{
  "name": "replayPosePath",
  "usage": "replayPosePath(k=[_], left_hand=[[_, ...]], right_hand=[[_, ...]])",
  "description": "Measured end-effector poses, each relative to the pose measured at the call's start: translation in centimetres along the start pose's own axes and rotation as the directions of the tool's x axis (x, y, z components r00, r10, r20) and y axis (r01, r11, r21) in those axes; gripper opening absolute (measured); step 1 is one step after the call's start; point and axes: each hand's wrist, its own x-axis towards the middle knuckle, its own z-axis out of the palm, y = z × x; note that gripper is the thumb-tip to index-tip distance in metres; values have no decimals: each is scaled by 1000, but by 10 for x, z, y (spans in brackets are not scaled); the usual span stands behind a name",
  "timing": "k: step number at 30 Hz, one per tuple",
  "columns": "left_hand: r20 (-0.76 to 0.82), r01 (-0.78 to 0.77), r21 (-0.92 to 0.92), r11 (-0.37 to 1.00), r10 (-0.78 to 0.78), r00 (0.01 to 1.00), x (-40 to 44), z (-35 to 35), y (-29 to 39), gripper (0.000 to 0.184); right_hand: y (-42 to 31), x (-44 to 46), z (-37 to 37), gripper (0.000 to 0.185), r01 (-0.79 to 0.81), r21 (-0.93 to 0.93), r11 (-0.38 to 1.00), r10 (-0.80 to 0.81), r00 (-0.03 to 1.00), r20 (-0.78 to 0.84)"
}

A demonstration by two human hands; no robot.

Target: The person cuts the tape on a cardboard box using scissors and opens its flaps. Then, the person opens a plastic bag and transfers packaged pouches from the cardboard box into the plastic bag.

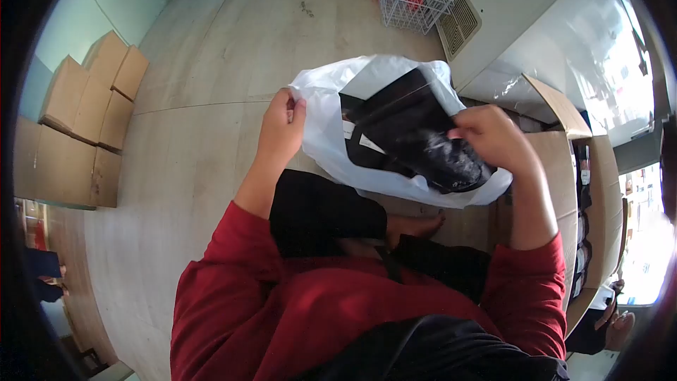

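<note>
A white plastic bag [321, 123] is spread wide in front of my crossed legs. Its left rim is pinched in my left hand [285, 114], fingers closed. My right hand [493, 137] grips the right edge of a shiny black packet [409, 123], which lies tilted across the mouth of the bag. Under it, inside the bag, more black packets [363, 152] with white labels show in part. The lower end of the held packet is near the bag's right rim; how far it reaches inside I cannot tell.
Brown cardboard boxes [84, 109] are stacked at the left wall. To my right stands an open carton [557, 169] holding dark packed items. A white wire basket [412, 0] with something red sits ahead, beside a vented white cabinet [508, 0]. Other people are partly visible at both edges.
</note>
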Motion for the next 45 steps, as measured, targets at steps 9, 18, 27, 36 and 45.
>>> replayPosePath(k=[9, 18, 27, 36, 45], left_hand=[[224, 30, -690, 723, 174, 959, -23, -20, 34, 13], [95, -59, -746, 664, 194, 976, -33, -33, 0, 24], [56, -213, -513, 832, 279, 959, -30, -10, 46, 13], [199, -13, -165, 986, 47, 979, -37, -8, 57, 28], [-105, -89, -73, 993, 81, 991, -27, 10, 77, 39]], right_hand=[[8, 147, 182, 24, -294, 91, 951, 269, 938, 218], [-2, 118, 241, 84, -242, -64, 968, 247, 884, 396], [-11, 155, 268, 98, -191, 67, 979, 147, 900, 410], [15, 165, 315, 93, 259, 176, 950, -288, 943, 169], [33, 34, -23, 60, -201, -206, 958, 168, 971, -168]])
